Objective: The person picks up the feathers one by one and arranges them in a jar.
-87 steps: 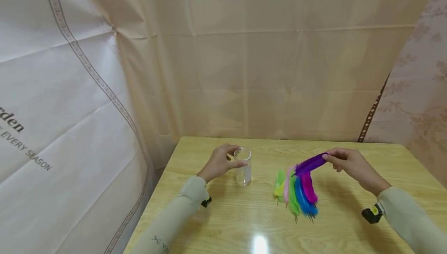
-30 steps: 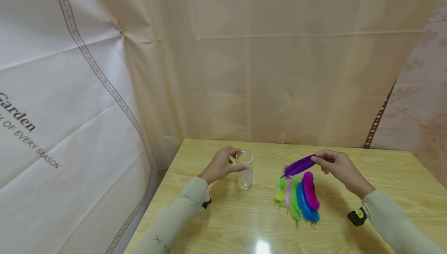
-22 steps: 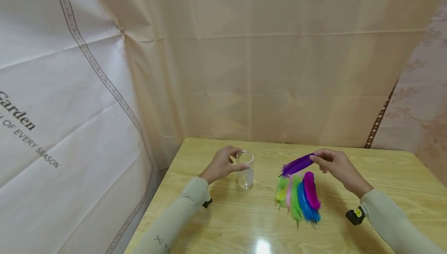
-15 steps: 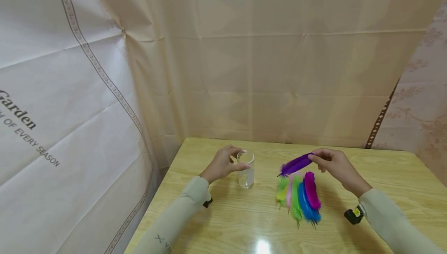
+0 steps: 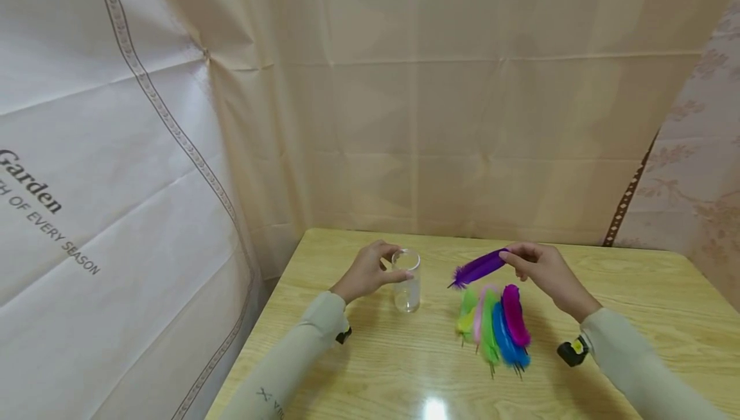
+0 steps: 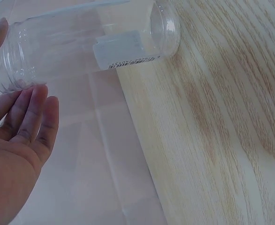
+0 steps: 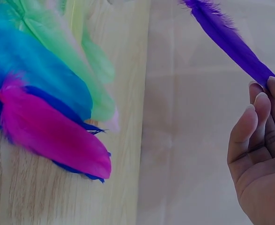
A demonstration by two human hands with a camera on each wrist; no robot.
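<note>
My left hand (image 5: 365, 272) holds a clear jar (image 5: 407, 298) near its open mouth, thumb on one side and fingers on the other. The jar stands upright on the table; its pale barcode label (image 6: 121, 49) shows in the left wrist view. Between thumb and fingertips, my right hand (image 5: 549, 275) pinches a purple feather (image 5: 478, 268) by its tip. The feather's quill end slants down to the left, in the air between jar and pile. Below it lie several feathers: magenta (image 5: 514, 314), blue (image 5: 505, 343), green (image 5: 489, 336), pale pink (image 5: 477, 325) and yellow (image 5: 465, 323).
The light wooden table (image 5: 370, 368) carries the jar and the feather pile. A beige cloth (image 5: 405, 150) hangs behind its far edge, and a white printed cloth (image 5: 115, 234) hangs along the left side.
My right hand has moved left with the purple feather, from above the magenta feather to beyond the pile's left side, closer to the jar. The left hand keeps its hold on the jar.
</note>
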